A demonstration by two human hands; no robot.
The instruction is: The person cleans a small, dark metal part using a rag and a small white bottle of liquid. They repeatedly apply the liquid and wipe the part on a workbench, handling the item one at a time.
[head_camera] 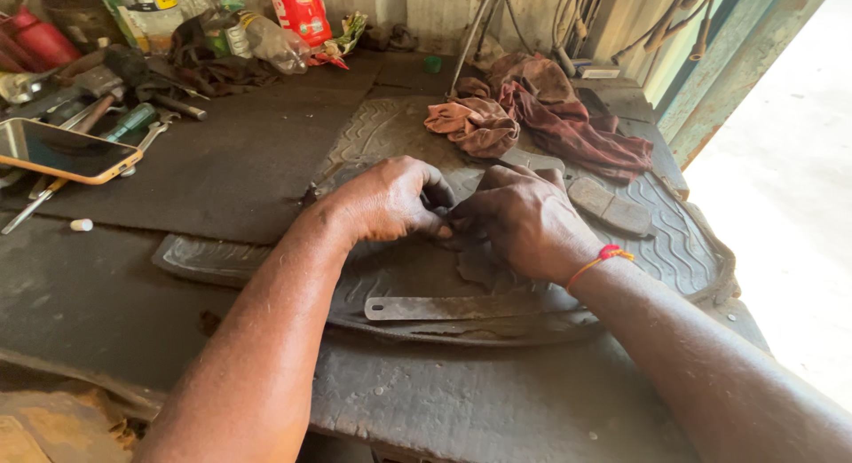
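Dark, flat rubber piece point(479, 266) under fingers point(444, 216)

Hard daylight from the doorway side

We see strong daylight coming from the open ground point(790, 205) right of the counter point(222, 170), washed out to near white. The counter stays dim and brownish, with soft shadows under the forearms. A phone point(62, 150) on its far left shows faint screen glare. Focus is sharp throughout.

Dark grey wavy-ribbed rubber mat point(674, 250), rust-brown rags point(541, 117), orange-red wrist thread point(603, 257), gold-edged phone point(62, 152)
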